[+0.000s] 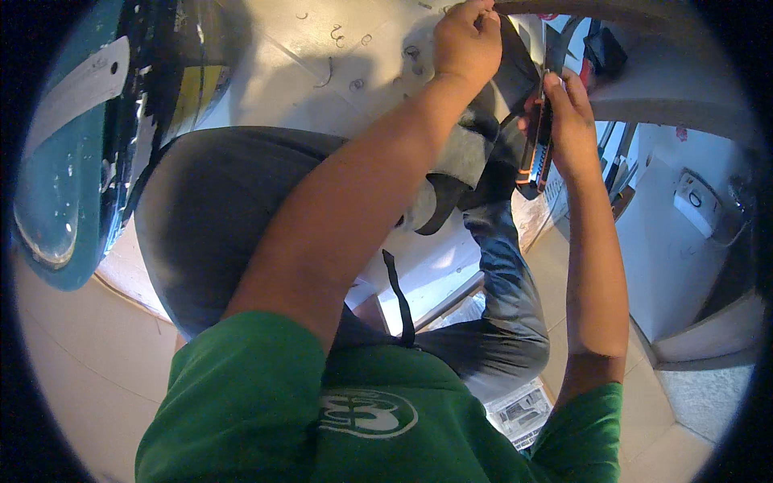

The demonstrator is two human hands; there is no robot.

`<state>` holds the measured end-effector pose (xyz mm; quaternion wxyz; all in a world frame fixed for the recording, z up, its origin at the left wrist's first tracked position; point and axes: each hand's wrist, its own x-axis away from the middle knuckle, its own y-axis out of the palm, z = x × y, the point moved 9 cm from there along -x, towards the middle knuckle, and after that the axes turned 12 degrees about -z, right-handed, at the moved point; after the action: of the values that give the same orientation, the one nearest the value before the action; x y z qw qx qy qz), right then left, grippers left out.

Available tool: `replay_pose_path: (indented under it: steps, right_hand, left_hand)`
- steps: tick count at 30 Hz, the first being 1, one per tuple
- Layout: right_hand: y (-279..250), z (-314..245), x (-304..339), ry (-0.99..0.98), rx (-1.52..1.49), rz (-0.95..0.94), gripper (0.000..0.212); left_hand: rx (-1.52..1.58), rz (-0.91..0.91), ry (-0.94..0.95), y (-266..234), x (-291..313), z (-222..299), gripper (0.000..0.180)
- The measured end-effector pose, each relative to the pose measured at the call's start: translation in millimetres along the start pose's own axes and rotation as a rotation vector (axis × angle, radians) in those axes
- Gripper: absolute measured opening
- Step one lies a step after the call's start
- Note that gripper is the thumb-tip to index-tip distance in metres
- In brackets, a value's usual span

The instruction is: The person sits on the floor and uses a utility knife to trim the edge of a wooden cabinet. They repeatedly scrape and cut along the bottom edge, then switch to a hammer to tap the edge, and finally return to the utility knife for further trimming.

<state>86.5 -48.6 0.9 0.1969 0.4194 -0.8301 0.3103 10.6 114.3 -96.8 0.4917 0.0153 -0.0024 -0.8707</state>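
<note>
My right hand [570, 121] is wrapped round a black utility knife [538, 145] with orange trim, held upright with its blade end pointing away from me. At the top edge of the picture, my left hand [469, 47] is closed in a pinch beside the end of a dark curved edge [555, 8]. What its fingers hold is too small to make out. Thin curled shavings [336, 34] are scattered over the pale floor [282, 24] to the left of that hand.
At the far left stands a teal tub-like container [64, 193] with a white strip [80, 88] across it. Grey curved panels [676, 60] fill the upper right, with several long tools [618, 165] below them. A small white box [696, 201] and a newspaper [519, 410] lie on the right.
</note>
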Motion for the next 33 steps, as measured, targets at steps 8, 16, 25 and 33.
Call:
replay_pose_path:
  steps: [8,16,25,33]
  right_hand:
    - [2,18,-31,-0.07,0.32,0.07,0.035]
    - [4,-2,-35,-0.13,0.56,0.197,0.037]
    - [-2,1,-47,-0.131,0.701,0.227,0.039]
    - [-3,-7,-45,-0.161,0.715,0.234,0.038]
  left_hand:
    - [0.063,-0.083,-0.024,0,-7,-3,0.022]
    - [0.006,-0.103,-0.011,1,-4,0,0.02]
    - [-0.012,-0.131,-0.035,2,-3,-1,0.021]
    - [-0.005,-0.143,-0.029,1,-2,1,0.018]
